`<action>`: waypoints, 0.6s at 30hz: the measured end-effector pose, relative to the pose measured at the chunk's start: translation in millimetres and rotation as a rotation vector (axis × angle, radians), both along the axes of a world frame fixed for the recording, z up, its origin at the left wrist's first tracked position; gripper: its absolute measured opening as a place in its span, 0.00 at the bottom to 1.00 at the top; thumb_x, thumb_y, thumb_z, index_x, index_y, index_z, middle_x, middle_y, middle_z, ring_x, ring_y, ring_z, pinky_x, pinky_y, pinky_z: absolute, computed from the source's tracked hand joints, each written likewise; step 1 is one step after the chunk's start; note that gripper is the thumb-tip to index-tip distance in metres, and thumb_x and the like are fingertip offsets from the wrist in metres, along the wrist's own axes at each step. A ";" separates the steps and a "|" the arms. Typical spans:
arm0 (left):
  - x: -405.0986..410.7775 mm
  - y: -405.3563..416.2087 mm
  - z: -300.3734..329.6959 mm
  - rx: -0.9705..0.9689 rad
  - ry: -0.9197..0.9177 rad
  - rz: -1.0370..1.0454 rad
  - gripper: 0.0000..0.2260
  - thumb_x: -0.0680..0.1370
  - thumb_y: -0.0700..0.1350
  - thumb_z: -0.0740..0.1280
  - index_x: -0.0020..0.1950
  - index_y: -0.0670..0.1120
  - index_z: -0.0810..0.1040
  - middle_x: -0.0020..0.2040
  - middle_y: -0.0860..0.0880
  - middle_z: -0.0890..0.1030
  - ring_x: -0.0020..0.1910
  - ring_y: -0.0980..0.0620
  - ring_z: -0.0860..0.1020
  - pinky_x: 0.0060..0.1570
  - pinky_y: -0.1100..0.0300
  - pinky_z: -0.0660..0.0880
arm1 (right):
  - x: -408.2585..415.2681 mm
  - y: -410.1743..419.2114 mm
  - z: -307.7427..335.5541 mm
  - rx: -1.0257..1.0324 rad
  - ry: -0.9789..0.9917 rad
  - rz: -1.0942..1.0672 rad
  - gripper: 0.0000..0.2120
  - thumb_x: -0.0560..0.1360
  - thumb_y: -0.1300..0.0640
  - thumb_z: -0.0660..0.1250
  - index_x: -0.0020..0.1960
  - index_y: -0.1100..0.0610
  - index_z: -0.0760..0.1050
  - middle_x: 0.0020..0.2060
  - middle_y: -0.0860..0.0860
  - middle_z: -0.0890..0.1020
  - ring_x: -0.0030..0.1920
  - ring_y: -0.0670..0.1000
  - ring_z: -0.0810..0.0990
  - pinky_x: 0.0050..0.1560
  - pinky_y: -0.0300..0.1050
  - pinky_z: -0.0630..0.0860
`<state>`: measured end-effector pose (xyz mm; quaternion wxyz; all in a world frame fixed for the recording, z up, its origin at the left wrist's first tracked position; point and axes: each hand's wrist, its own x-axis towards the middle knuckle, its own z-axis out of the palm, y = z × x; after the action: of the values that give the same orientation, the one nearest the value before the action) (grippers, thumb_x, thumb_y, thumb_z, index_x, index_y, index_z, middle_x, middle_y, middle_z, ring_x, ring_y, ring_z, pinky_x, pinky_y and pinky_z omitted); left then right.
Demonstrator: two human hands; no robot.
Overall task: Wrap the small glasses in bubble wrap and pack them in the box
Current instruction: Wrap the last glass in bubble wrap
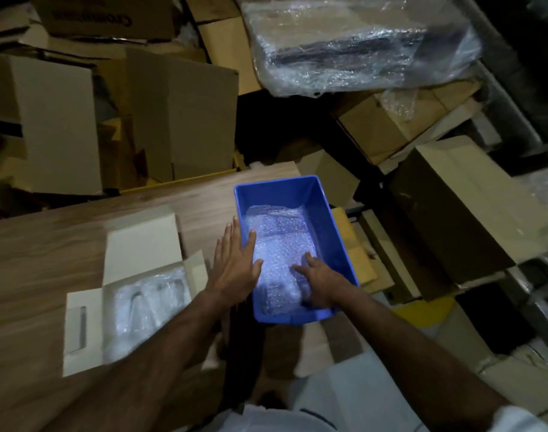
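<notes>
A blue plastic bin (325, 213) stands at the right end of the wooden table (48, 244) and holds bubble-wrapped bundles (278, 241). My left hand (235, 266) lies flat with straight fingers over the bin's left wall, thumb inside. My right hand (316, 282) is inside the bin's near end, fingers spread and pressing on the bubble wrap. To the left an open white cardboard box (138, 244) lies on the table with bubble-wrapped items (144, 304) inside. No bare glass shows.
Stacked cardboard cartons (179, 120) crowd the area behind the table. A large bubble-wrapped package (360, 42) lies at the top right. More cartons (459, 207) stand on the floor to the right of the bin.
</notes>
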<state>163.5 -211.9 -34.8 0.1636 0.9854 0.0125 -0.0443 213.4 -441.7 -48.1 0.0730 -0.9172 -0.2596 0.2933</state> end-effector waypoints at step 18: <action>0.8 -9.0 -8.4 -0.070 0.022 0.044 0.31 0.82 0.47 0.56 0.83 0.49 0.48 0.82 0.39 0.38 0.81 0.44 0.36 0.77 0.51 0.37 | 23.6 -12.9 -4.7 0.299 0.012 0.097 0.08 0.69 0.60 0.69 0.48 0.59 0.75 0.72 0.60 0.73 0.78 0.53 0.64 0.61 0.50 0.76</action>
<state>164.3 -220.9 -43.2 0.1987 0.9781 0.0345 -0.0520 237.1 -454.6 -52.8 0.1960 -0.8807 -0.3439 0.2600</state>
